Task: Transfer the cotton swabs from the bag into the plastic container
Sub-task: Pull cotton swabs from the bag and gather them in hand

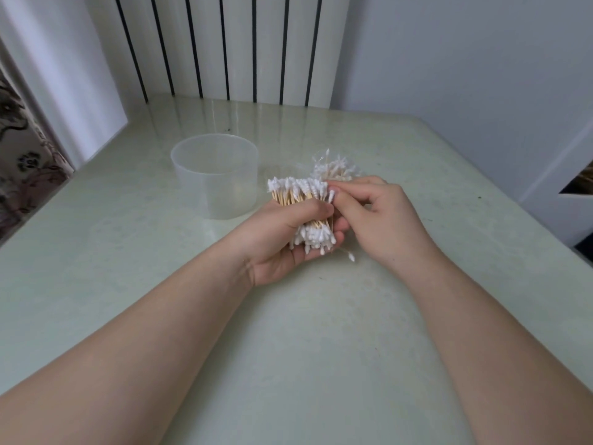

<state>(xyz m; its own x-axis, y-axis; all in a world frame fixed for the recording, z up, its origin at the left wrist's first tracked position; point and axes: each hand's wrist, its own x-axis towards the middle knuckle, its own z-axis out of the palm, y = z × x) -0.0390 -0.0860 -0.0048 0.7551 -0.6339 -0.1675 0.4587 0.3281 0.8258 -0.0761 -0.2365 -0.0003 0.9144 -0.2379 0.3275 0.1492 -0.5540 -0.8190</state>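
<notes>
My left hand (282,239) grips a thick bundle of cotton swabs (300,191) with wooden sticks and white tips, held a little above the table. My right hand (378,216) touches the right side of the bundle, its thumb and forefinger pinched on a swab tip. One loose swab (350,256) sticks out below the bundle. Behind my right hand lies the clear bag (333,167) with more swabs in it. The translucent round plastic container (215,175) stands open just left of the bundle; its inside looks empty.
The pale green glossy table (288,332) extends around my arms. A white radiator (224,49) stands behind the table's far edge. A patterned curtain (22,162) hangs at the left, and white furniture (564,187) stands at the right.
</notes>
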